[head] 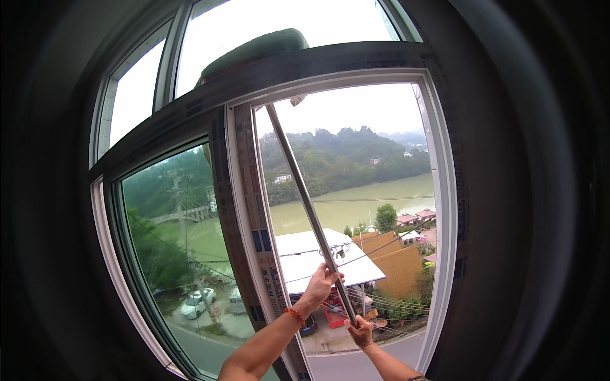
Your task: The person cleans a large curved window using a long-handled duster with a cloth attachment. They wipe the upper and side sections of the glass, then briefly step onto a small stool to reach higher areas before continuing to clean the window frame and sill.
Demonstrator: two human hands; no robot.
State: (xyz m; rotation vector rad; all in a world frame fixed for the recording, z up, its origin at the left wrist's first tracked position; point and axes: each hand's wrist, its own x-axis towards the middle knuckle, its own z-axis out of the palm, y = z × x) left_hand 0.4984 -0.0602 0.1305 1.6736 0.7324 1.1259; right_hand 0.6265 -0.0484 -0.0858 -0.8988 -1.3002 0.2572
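Note:
A long metal pole (305,193) slants across the window opening, its far end near the opening's top left corner. My left hand (321,285), with a red bead bracelet (295,317) at the wrist, grips the pole some way above its near end. Lower down, my right hand (360,332) is closed around the near end. Beside the pole on the left runs the sliding sash's upright frame (248,190), partly covered in printed protective film.
The white window frame (443,238) bounds the opening on the right. A green-tinted glass pane (186,257) fills the left side. A dark green object (257,50) shows outside the upper window. Far below are a white roof (305,257), wires and a road.

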